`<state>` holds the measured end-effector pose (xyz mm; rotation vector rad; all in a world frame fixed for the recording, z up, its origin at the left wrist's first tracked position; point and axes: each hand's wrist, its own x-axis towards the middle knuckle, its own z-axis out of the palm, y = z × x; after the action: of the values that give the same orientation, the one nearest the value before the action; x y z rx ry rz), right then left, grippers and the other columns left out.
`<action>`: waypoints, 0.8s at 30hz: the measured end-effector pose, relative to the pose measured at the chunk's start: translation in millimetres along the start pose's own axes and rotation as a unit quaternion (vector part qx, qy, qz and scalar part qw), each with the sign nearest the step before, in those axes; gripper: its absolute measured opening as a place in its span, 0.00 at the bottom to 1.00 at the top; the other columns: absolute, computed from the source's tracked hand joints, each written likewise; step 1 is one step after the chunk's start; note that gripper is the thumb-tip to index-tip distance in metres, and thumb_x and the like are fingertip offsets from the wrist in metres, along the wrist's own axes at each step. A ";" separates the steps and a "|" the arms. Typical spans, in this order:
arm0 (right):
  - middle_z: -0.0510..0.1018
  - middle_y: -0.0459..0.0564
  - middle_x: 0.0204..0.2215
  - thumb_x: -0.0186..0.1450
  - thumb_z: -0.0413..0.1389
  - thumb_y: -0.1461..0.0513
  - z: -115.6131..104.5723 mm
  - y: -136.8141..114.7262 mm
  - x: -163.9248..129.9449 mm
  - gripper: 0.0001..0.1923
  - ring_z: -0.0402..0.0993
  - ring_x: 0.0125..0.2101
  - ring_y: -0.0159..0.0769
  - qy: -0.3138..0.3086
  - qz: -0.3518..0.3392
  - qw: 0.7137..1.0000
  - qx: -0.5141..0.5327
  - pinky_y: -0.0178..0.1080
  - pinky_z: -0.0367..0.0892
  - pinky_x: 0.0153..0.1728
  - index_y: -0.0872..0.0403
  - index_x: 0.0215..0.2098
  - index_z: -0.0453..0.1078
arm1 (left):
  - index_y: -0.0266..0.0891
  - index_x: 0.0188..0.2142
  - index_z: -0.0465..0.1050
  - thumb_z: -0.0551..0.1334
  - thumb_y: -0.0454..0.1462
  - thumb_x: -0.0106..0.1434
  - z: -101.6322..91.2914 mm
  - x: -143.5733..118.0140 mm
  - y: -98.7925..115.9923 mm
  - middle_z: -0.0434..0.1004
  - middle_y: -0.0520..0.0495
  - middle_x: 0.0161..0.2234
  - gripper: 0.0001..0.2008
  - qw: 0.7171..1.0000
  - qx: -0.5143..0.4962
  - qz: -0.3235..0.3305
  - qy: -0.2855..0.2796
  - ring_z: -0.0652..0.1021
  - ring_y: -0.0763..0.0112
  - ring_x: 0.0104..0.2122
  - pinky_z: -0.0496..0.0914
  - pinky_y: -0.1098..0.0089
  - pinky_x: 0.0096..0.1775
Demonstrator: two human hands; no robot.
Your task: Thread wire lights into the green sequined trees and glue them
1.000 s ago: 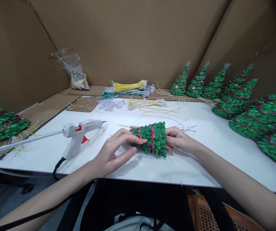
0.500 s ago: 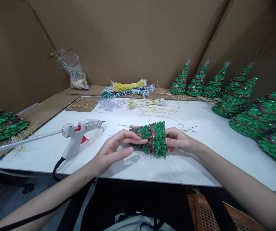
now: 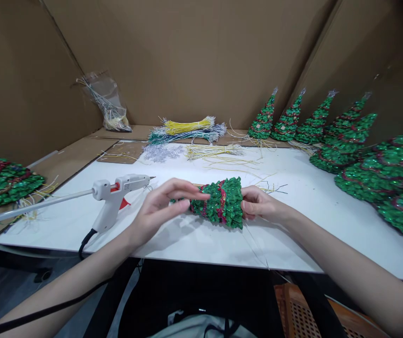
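A small green glittery Christmas tree (image 3: 222, 202) with a red garland lies on its side above the white tabletop, its narrow tip to the left. My right hand (image 3: 259, 203) grips it at the wide base; some fingertips are hidden behind and inside the base. Thin wires (image 3: 255, 244) trail down from that end. My left hand (image 3: 166, 202) is at the narrow end with its thumb and fingers apart, in front of the tip. Whether those fingers touch the tree I cannot tell. Part of a wooden tool handle shows behind the left fingers.
A white glue gun (image 3: 113, 197) stands at the left with its nozzle pointing right. Bundles of yellow wire ties (image 3: 189, 125) and clear star pieces (image 3: 161, 152) lie at the back. Finished trees (image 3: 314, 119) line the right side; another tree (image 3: 4, 178) is at far left.
My left hand has shifted left along the tree towards its tip, uncovering more of the green branches. My right hand and the tree have hardly moved.
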<state>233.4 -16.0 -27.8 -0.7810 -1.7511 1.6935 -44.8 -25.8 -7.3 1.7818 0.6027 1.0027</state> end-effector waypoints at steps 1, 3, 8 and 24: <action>0.59 0.38 0.14 0.59 0.61 0.45 -0.8 1.5 0.2 0.24 0.53 0.16 0.25 -0.001 -0.003 1.000 0.005 0.32 0.48 0.18 0.58 0.30 0.68 | 0.42 0.48 0.69 0.58 0.37 0.68 -2.8 5.5 0.5 0.81 0.45 0.44 0.09 0.998 0.040 0.014 0.038 0.78 0.59 0.49 0.66 0.60 0.51; 0.59 0.38 0.14 0.59 0.61 0.46 -2.3 4.5 0.4 0.23 0.54 0.16 0.24 -0.004 -0.009 1.000 0.015 0.32 0.48 0.18 0.57 0.27 0.66 | 0.41 0.47 0.70 0.57 0.38 0.69 -9.0 20.1 1.1 0.80 0.46 0.41 0.09 0.979 0.175 0.027 0.098 0.78 0.62 0.44 0.67 0.63 0.45; 0.62 0.39 0.14 0.59 0.62 0.48 -4.5 10.3 1.0 0.23 0.54 0.15 0.23 -0.016 -0.026 0.999 0.044 0.31 0.46 0.17 0.55 0.23 0.59 | 0.40 0.43 0.73 0.56 0.38 0.67 -19.7 62.2 -8.0 0.76 0.46 0.42 0.09 0.855 0.517 -0.037 -0.033 0.71 0.60 0.44 0.64 0.63 0.45; 0.61 0.39 0.14 0.60 0.61 0.46 -2.4 6.5 2.3 0.24 0.54 0.16 0.24 -0.012 -0.026 0.999 0.027 0.32 0.47 0.17 0.56 0.24 0.62 | 0.38 0.35 0.69 0.60 0.36 0.63 -24.1 105.2 -21.7 0.75 0.48 0.34 0.04 0.866 0.479 -0.059 -0.132 0.72 0.67 0.33 0.62 0.69 0.34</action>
<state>233.7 -12.5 -34.3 -0.6886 -1.7201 1.7139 -7.7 75.2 15.7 2.6365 1.1378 0.3300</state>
